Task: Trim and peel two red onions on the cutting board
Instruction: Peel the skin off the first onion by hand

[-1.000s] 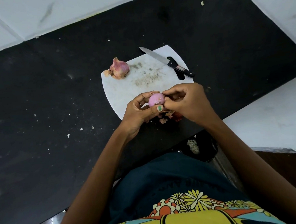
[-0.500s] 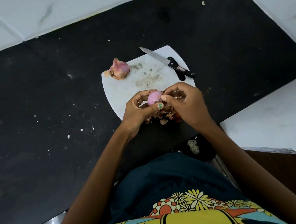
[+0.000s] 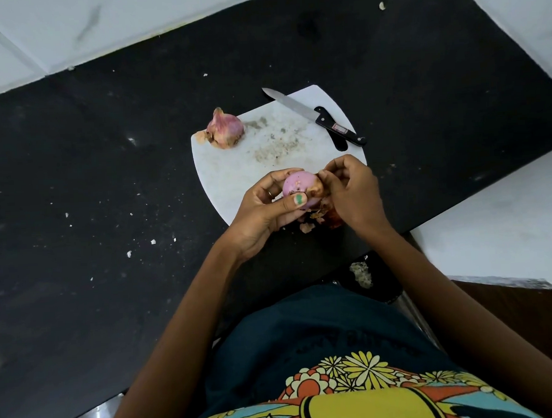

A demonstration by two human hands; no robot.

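Right hand point(image 3: 352, 190) shifted along the onion point(image 3: 299, 183) (skin end).

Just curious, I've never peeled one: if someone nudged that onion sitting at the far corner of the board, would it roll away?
The unpeeled onion looks rounded, so probably a wobble, but its pointed tip and loose skin should stop it. It likely feels firm, its papery skin flaking.

Legible text: none — the print on the T-shirt point(image 3: 348, 339) and the knife handle label point(image 3: 340, 128) is unreadable.

Single head-worn wide-angle view, steeply downward and close over the countertop point(image 3: 77, 219) (no second view).
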